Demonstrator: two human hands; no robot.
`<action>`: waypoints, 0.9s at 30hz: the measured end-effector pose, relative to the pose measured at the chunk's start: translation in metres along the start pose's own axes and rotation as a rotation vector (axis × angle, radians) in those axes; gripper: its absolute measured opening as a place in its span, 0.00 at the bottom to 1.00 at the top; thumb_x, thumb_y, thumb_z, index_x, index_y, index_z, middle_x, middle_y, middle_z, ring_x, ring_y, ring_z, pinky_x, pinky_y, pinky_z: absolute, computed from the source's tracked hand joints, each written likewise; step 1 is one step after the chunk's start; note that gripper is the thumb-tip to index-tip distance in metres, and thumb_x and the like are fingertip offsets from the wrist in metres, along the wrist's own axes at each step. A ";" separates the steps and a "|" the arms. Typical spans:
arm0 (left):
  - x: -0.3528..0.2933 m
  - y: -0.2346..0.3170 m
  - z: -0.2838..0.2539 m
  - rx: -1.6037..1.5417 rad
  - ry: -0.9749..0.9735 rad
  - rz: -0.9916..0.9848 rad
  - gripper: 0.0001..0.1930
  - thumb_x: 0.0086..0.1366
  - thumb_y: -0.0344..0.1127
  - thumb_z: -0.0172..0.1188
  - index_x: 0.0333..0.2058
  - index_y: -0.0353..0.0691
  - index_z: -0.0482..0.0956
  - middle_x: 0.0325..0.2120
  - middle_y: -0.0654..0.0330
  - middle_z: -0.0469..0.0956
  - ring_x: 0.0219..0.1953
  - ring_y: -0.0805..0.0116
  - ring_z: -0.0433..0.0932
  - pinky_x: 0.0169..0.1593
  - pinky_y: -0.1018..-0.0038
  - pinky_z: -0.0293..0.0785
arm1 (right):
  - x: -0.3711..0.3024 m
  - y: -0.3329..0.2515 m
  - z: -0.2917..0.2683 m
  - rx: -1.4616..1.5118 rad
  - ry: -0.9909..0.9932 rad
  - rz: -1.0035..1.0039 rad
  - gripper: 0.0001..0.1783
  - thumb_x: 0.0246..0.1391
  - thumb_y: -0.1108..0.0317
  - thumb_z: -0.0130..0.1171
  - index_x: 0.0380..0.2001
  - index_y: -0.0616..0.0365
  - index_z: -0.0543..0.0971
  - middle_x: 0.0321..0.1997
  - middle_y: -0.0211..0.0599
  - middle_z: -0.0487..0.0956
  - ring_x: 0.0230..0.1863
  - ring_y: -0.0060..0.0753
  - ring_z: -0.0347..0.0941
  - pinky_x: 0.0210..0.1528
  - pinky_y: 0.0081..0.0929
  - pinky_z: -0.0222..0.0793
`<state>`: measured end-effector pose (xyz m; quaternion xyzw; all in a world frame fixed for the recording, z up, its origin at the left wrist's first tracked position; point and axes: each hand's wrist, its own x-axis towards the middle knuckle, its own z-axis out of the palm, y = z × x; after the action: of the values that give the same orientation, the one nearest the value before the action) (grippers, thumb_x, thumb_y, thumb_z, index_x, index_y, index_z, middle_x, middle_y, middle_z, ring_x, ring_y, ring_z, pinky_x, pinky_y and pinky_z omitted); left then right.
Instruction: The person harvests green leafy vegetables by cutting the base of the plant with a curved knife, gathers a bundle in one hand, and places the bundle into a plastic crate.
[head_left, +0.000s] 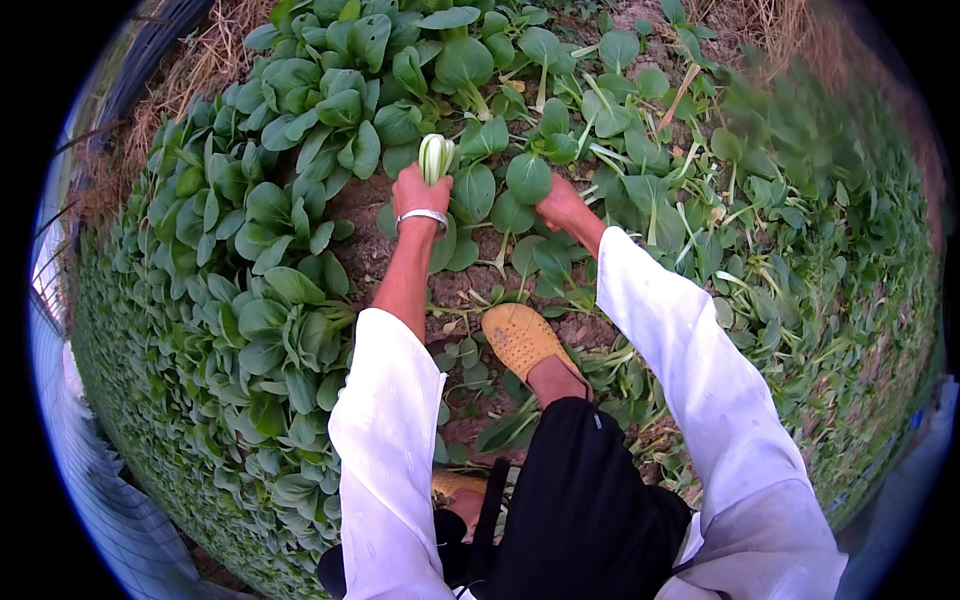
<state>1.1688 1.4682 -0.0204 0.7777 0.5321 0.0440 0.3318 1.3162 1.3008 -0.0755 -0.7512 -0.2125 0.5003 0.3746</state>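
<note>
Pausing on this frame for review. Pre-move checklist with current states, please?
1. Left hand closed on the pale-stemmed bunch: ok.
2. Right hand grip: cannot tell, fingertips hidden behind a round leaf.
3. Hands apart from each other: ok.
4. Left sleeve clear of its hand: ok, it ends below the wrist bracelet.
5. Space around right hand free of foliage: not ok, leafy greens crowd it.
6. Front clog clear of both hands: ok.
</note>
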 end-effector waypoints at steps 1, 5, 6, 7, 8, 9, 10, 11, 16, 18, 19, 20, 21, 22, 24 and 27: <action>-0.001 0.000 0.001 0.017 0.010 -0.004 0.20 0.48 0.37 0.68 0.40 0.34 0.81 0.34 0.42 0.81 0.39 0.46 0.80 0.45 0.59 0.74 | 0.000 -0.004 0.003 0.009 0.007 0.029 0.26 0.56 0.51 0.49 0.24 0.70 0.73 0.14 0.43 0.71 0.11 0.36 0.69 0.14 0.35 0.62; 0.003 0.004 0.003 -0.057 0.019 -0.078 0.22 0.46 0.36 0.68 0.39 0.30 0.80 0.35 0.40 0.81 0.40 0.46 0.81 0.45 0.60 0.75 | -0.002 -0.012 0.011 0.059 0.016 0.152 0.24 0.55 0.54 0.51 0.26 0.70 0.74 0.13 0.40 0.70 0.09 0.33 0.66 0.11 0.33 0.57; 0.005 -0.001 0.005 -0.159 0.021 -0.104 0.21 0.45 0.35 0.68 0.39 0.29 0.80 0.35 0.41 0.81 0.40 0.48 0.81 0.44 0.61 0.75 | -0.004 -0.011 0.012 0.076 0.012 0.182 0.23 0.55 0.54 0.51 0.27 0.69 0.74 0.12 0.39 0.69 0.09 0.32 0.65 0.11 0.33 0.56; 0.005 -0.004 0.003 -0.260 0.025 -0.128 0.21 0.45 0.34 0.69 0.38 0.27 0.80 0.34 0.42 0.81 0.39 0.50 0.81 0.43 0.61 0.75 | -0.004 -0.009 0.012 0.111 -0.014 0.188 0.23 0.56 0.54 0.51 0.28 0.69 0.74 0.12 0.38 0.69 0.08 0.30 0.64 0.10 0.31 0.54; 0.006 -0.005 0.001 -0.360 0.031 -0.151 0.21 0.44 0.34 0.69 0.37 0.26 0.79 0.33 0.43 0.81 0.38 0.52 0.82 0.42 0.62 0.75 | -0.006 -0.007 0.010 0.147 -0.041 0.192 0.22 0.56 0.53 0.52 0.29 0.68 0.74 0.13 0.37 0.69 0.08 0.28 0.62 0.10 0.30 0.52; 0.000 -0.010 0.000 -0.481 0.054 -0.207 0.16 0.46 0.29 0.69 0.36 0.28 0.80 0.31 0.51 0.81 0.33 0.62 0.81 0.38 0.67 0.74 | -0.008 -0.005 0.009 0.182 -0.071 0.194 0.22 0.57 0.53 0.52 0.31 0.67 0.74 0.13 0.36 0.69 0.07 0.26 0.60 0.09 0.29 0.51; -0.013 -0.010 -0.007 -0.604 0.049 -0.207 0.15 0.48 0.27 0.68 0.35 0.29 0.80 0.30 0.53 0.81 0.32 0.64 0.80 0.38 0.69 0.74 | -0.017 -0.002 0.011 0.281 -0.076 0.172 0.22 0.59 0.51 0.50 0.32 0.64 0.73 0.14 0.32 0.68 0.07 0.23 0.57 0.09 0.26 0.49; -0.023 -0.007 -0.015 -0.731 0.048 -0.206 0.13 0.49 0.26 0.67 0.35 0.30 0.80 0.30 0.55 0.81 0.31 0.66 0.79 0.37 0.70 0.73 | -0.030 -0.004 0.009 0.377 -0.082 0.147 0.22 0.61 0.50 0.49 0.33 0.62 0.72 0.14 0.29 0.67 0.07 0.20 0.54 0.09 0.24 0.47; -0.084 0.000 -0.053 -0.830 0.066 -0.066 0.09 0.53 0.24 0.66 0.34 0.33 0.79 0.29 0.63 0.79 0.30 0.74 0.76 0.37 0.76 0.72 | -0.063 -0.041 0.027 0.806 -0.023 0.026 0.23 0.56 0.50 0.59 0.37 0.61 0.70 0.20 0.30 0.70 0.08 0.17 0.54 0.10 0.19 0.49; -0.107 -0.005 -0.058 -0.813 0.084 0.033 0.08 0.54 0.25 0.65 0.34 0.33 0.79 0.29 0.64 0.79 0.30 0.76 0.75 0.36 0.77 0.71 | -0.071 -0.069 0.042 0.958 -0.097 0.040 0.21 0.54 0.56 0.63 0.37 0.62 0.69 0.21 0.30 0.71 0.09 0.17 0.56 0.11 0.19 0.50; -0.117 -0.007 -0.061 -0.804 0.093 0.081 0.07 0.55 0.25 0.65 0.33 0.33 0.79 0.28 0.64 0.79 0.30 0.77 0.74 0.36 0.77 0.71 | -0.074 -0.076 0.048 1.033 -0.134 0.051 0.20 0.53 0.59 0.65 0.37 0.62 0.69 0.21 0.29 0.71 0.10 0.17 0.57 0.12 0.18 0.51; -0.124 -0.010 -0.064 -0.796 0.105 0.073 0.07 0.55 0.25 0.66 0.34 0.33 0.79 0.28 0.65 0.79 0.30 0.77 0.75 0.37 0.78 0.71 | -0.075 -0.076 0.052 1.049 -0.160 0.046 0.19 0.52 0.62 0.65 0.37 0.62 0.70 0.22 0.30 0.72 0.10 0.17 0.58 0.12 0.18 0.51; -0.131 -0.011 -0.067 -0.790 0.117 0.066 0.08 0.55 0.26 0.66 0.34 0.34 0.80 0.28 0.65 0.79 0.30 0.77 0.75 0.37 0.79 0.71 | -0.076 -0.075 0.057 1.065 -0.185 0.042 0.18 0.50 0.65 0.66 0.38 0.62 0.70 0.23 0.31 0.74 0.11 0.16 0.59 0.12 0.18 0.52; -0.136 -0.014 -0.071 -0.782 0.132 0.058 0.08 0.55 0.26 0.67 0.34 0.34 0.80 0.28 0.65 0.79 0.30 0.78 0.75 0.38 0.79 0.71 | -0.078 -0.077 0.061 1.082 -0.213 0.037 0.18 0.49 0.68 0.67 0.38 0.62 0.70 0.24 0.32 0.75 0.11 0.16 0.60 0.13 0.17 0.52; -0.140 -0.023 -0.079 -0.805 0.129 -0.010 0.08 0.54 0.26 0.68 0.33 0.35 0.80 0.28 0.65 0.79 0.30 0.77 0.75 0.38 0.78 0.71 | -0.083 -0.078 0.057 0.942 -0.259 0.004 0.16 0.48 0.71 0.66 0.38 0.63 0.71 0.26 0.34 0.76 0.12 0.16 0.61 0.14 0.17 0.54; -0.144 -0.036 -0.097 -0.840 0.115 -0.130 0.10 0.52 0.26 0.69 0.33 0.35 0.80 0.29 0.65 0.79 0.30 0.76 0.76 0.38 0.78 0.71 | -0.088 -0.084 0.042 0.640 -0.336 -0.089 0.13 0.49 0.71 0.64 0.36 0.61 0.72 0.22 0.30 0.75 0.14 0.15 0.63 0.15 0.17 0.57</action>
<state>1.0371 1.3981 0.0760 0.5361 0.5337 0.2789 0.5917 1.2467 1.3074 0.0321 -0.4932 -0.1361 0.6410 0.5721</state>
